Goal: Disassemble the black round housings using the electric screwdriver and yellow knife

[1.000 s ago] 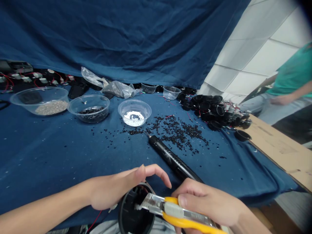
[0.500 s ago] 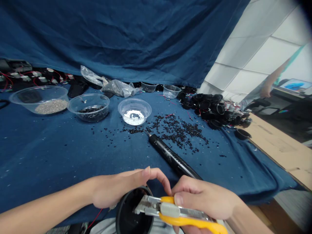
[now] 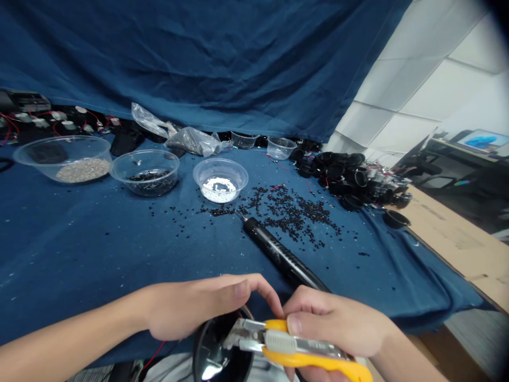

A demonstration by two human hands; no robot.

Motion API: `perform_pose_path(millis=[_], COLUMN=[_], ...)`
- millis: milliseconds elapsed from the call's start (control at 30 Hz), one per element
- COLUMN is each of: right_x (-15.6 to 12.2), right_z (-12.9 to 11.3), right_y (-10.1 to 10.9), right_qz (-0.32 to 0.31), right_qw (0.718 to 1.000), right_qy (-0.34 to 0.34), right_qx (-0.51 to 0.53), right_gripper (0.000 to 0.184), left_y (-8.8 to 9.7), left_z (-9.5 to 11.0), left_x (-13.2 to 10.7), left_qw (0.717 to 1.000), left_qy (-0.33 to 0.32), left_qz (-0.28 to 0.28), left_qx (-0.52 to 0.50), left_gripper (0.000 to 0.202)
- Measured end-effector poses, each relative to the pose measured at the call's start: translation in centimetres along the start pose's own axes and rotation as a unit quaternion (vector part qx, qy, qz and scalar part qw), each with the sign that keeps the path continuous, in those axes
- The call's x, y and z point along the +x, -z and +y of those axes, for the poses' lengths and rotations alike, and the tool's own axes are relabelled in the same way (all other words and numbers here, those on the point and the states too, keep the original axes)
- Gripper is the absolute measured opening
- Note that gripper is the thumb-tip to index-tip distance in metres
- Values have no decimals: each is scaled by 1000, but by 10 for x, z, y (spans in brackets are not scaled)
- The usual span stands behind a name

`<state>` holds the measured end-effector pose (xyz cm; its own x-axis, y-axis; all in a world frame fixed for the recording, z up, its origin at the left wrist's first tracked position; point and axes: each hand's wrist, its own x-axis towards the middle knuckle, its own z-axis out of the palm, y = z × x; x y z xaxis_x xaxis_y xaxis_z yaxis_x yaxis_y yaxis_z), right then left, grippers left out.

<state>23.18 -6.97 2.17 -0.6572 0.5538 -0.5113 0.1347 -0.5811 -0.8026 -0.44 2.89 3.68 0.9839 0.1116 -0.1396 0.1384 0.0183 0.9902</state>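
Observation:
My right hand (image 3: 338,321) is closed around a yellow utility knife (image 3: 314,362), thumb on its grey slider. The knife's metal tip reaches into the open mouth of a round black plastic cup-shaped housing (image 3: 207,339). My left hand (image 3: 199,305) curls over the far rim of this housing and grips it, its fingers partly hidden behind. The left fingertips come close to the right fingers. A red wire (image 3: 154,356) trails beside the housing at the lower left. Just beyond my hands, a black pen-shaped electric screwdriver (image 3: 284,257) lies on the blue cloth.
Small black screws (image 3: 294,212) are scattered across the cloth (image 3: 99,249). Clear bowls hold white pieces (image 3: 219,189), dark pieces (image 3: 149,182) and greyish bits (image 3: 83,170). Black housings (image 3: 338,172) are heaped at the right, near cardboard (image 3: 449,233). Plastic bags (image 3: 194,141) lie behind.
The housing has shifted slightly right and tilted, so light now glints inside it. Both hands and the knife moved slightly right. A person's arm in the right background has left the view.

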Motion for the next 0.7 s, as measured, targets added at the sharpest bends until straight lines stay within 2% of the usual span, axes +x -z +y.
perform_pose_path(millis=[67,167,267,300,367,433,600,700], right_x=[-6,-20,-37,-41,-47,-47,-34,-25], right_z=[-6,-15,-14,-10,0,9,15,15], right_y=[-3,-8,-12,-14,-19,-25,-41,-45], right_qz=[18,96,204,255,358,417,460,468], right_qw=[1000,994,972,956,907,850,715,670], right_qy=[6,24,19,22,41,81,215,251], right_qx=[-1,-39,-111,-141,-219,-311,-481,-520], right_gripper=[59,54,57,58,58,52,33,29], left_y=[1,2,1,0,-2,-4,-9,-9], left_z=[-2,-3,1,3,5,4,-4,-7], left_x=[-2,-3,-2,-2,-1,1,5,7], left_qw=[1000,999,996,995,993,985,929,900], left_qy=[8,19,20,11,-9,-16,-82,-136], left_qz=[-7,36,80,87,104,139,275,308], left_qx=[1,-4,36,45,63,100,234,277], left_gripper=[76,89,81,75,63,59,57,52])
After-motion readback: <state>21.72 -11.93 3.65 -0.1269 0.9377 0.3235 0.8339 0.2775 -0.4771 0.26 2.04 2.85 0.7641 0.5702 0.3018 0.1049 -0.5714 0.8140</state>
